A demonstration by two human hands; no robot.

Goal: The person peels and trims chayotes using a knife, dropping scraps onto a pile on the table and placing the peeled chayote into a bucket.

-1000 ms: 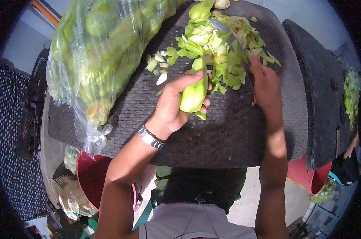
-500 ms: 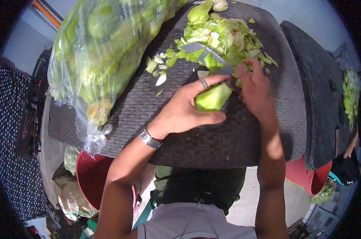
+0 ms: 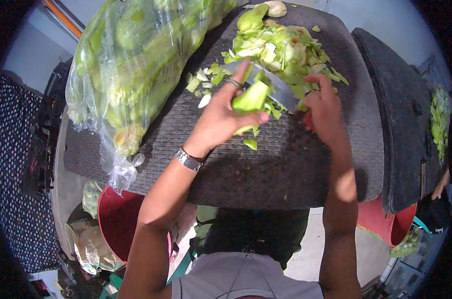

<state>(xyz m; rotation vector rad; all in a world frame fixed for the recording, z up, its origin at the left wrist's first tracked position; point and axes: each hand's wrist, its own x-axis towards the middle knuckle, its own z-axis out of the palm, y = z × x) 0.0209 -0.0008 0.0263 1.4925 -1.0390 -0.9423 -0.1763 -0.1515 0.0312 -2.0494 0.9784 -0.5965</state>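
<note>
My left hand (image 3: 221, 114), with a ring and a metal watch, grips a pale green peeled vegetable (image 3: 252, 97) above the dark woven table (image 3: 186, 174). In my right hand (image 3: 325, 107) is a knife (image 3: 280, 90) with a reddish handle. Its wide blade points up and left, close against the vegetable's far side. Beyond both hands lies a heap of green and whitish peelings (image 3: 285, 47). At the far end of the heap rests a whole green vegetable (image 3: 252, 19). A few loose scraps (image 3: 251, 144) lie near my left hand.
A large clear plastic bag of green vegetables (image 3: 136, 65) covers the table's left side. Red buckets (image 3: 119, 219) stand below the near edge, left and right. A dark panel (image 3: 400, 124) is beside the table's right edge. A whitish piece (image 3: 275, 9) lies at the far edge.
My left hand has turned and moved left and away with the vegetable. The knife has swung from over the peelings to the vegetable. A green scrap now lies below my left hand.
</note>
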